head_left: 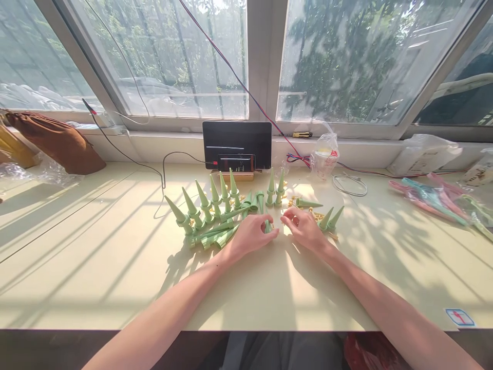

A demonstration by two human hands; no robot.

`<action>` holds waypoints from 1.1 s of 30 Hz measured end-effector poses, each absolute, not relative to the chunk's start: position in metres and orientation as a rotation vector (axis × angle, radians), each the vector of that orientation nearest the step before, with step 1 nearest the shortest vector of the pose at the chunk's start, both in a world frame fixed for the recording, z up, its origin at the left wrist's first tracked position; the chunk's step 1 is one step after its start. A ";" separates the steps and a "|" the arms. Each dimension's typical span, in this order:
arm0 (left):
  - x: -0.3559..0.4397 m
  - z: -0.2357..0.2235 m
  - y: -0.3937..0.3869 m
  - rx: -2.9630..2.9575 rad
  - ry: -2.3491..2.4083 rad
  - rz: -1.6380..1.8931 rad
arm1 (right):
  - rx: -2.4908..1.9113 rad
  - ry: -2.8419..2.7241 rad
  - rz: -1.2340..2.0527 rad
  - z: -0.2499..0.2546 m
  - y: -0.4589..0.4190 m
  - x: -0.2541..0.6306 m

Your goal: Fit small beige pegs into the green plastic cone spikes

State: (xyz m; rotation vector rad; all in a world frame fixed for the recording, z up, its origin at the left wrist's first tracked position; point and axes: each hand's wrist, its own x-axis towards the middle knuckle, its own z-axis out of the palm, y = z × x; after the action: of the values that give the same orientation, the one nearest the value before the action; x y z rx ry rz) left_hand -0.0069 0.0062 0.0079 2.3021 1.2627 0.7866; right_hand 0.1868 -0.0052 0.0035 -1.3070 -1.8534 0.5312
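Note:
My left hand (252, 232) is closed around a small green plastic piece (268, 225), which shows between thumb and fingers. To its right, my right hand (304, 226) has its fingertips drawn together; whatever they pinch, if anything, is too small to make out. Several green pointed cones with collars (204, 200) stand in a slanting row at the left. Loose green tapered tubes (215, 234) lie beside my left hand. Two more upright cones (271, 187) stand beyond my hands. Small yellow pieces (319, 216) lie around my right hand, near two tilted green cones (333, 220).
A dark tablet (236, 136) with a phone (236, 163) before it stands at the back. A bagged cup (324, 156), a coiled white cable (349, 185) and coloured plastic packets (435, 198) are at the right. A brown pouch (61, 141) leans at the left by the windows.

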 end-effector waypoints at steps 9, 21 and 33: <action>-0.007 0.008 0.003 2.266 1.269 0.823 | -1.329 -1.791 0.567 0.002 -0.008 0.183; -0.010 0.006 0.003 2.155 1.367 0.960 | -1.284 -1.779 0.632 -0.002 -0.008 0.177; -0.006 0.008 -0.001 2.121 1.313 1.084 | -1.204 -1.826 0.751 -0.001 -0.014 0.174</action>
State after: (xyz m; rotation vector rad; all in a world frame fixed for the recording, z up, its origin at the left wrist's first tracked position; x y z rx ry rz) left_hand -0.0055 -0.0012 0.0076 2.1206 1.3131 1.0839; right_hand 0.1740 -0.0135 -0.0012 -1.2037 -1.8258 0.7507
